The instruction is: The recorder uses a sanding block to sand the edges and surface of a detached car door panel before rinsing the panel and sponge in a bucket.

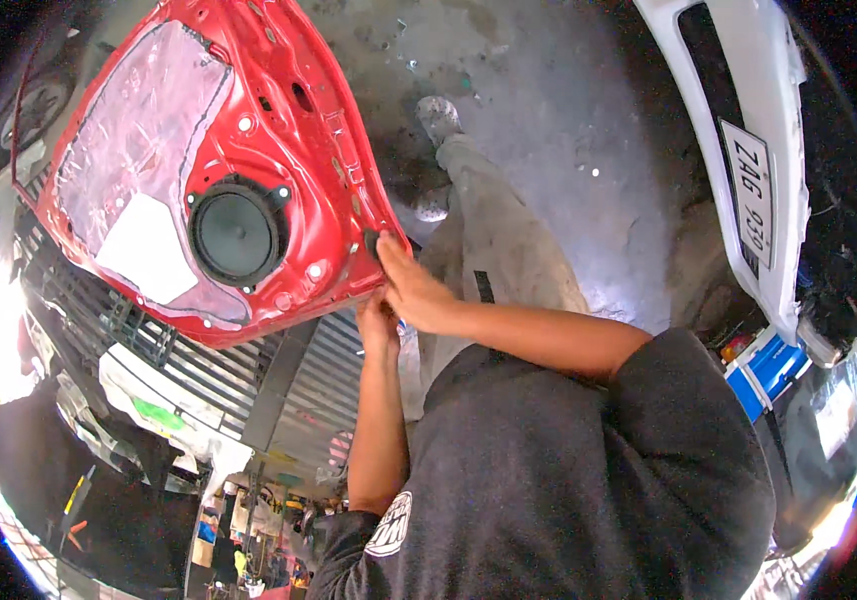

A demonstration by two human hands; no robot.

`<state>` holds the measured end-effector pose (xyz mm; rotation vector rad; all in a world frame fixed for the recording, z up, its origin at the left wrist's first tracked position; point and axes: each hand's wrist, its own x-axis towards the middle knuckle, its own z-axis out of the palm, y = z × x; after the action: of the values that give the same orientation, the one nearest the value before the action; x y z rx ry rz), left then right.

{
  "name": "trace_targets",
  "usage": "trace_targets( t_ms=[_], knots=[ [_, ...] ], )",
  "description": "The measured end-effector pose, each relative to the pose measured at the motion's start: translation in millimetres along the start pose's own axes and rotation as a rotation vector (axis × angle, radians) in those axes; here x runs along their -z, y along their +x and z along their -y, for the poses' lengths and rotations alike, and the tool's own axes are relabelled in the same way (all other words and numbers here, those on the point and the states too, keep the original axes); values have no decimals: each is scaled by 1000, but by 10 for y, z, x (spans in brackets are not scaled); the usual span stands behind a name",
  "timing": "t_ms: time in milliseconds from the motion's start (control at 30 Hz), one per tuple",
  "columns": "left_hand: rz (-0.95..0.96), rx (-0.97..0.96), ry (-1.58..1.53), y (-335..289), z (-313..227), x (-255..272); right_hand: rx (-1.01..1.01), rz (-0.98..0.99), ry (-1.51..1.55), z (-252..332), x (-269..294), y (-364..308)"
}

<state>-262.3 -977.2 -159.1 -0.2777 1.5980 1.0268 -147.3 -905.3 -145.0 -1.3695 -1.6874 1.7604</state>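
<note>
Rests the right hand (415, 289), with fingers extended, against the near corner of the red door (291, 150) at upper left, apparently to steady it, and curls the left hand (379, 325) just below, with its grip too hidden to tell.

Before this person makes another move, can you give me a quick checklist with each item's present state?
1. Right hand at the red door: ok, at the corner nearest the body.
2. Left hand near the same corner: ok, just below the right hand.
3. Left hand's grip: cannot tell, the fingertips are hidden.
4. Black speaker in the door: ok, in its opening; tightness cannot be judged.
5. Plastic sheet edges sealed all round: cannot tell, though it lies over the door's large opening.
6. Floor free of litter: not ok, small specks and scraps show.
</note>
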Motion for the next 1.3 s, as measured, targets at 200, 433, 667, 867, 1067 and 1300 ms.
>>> trace_targets(
  t_ms=[200,433,667,867,1067,1300],
  knots=[
    [-119,120,102,-28,-14,-55,-32,-205,234,490,56,1026],
    [-91,34,16,6,66,21,156,-155,92,656,177,727],
    [-77,79,18,-10,76,27,377,-345,-97,718,97,1740],
    [-53,21,68,33,64,12,266,-187,-191,514,-182,494],
    [-32,46,69,29,74,89,318,-263,-126,579,72,1299],
    [49,40,11,27,88,106,222,-250,-36,658,-51,568]
  ],
)
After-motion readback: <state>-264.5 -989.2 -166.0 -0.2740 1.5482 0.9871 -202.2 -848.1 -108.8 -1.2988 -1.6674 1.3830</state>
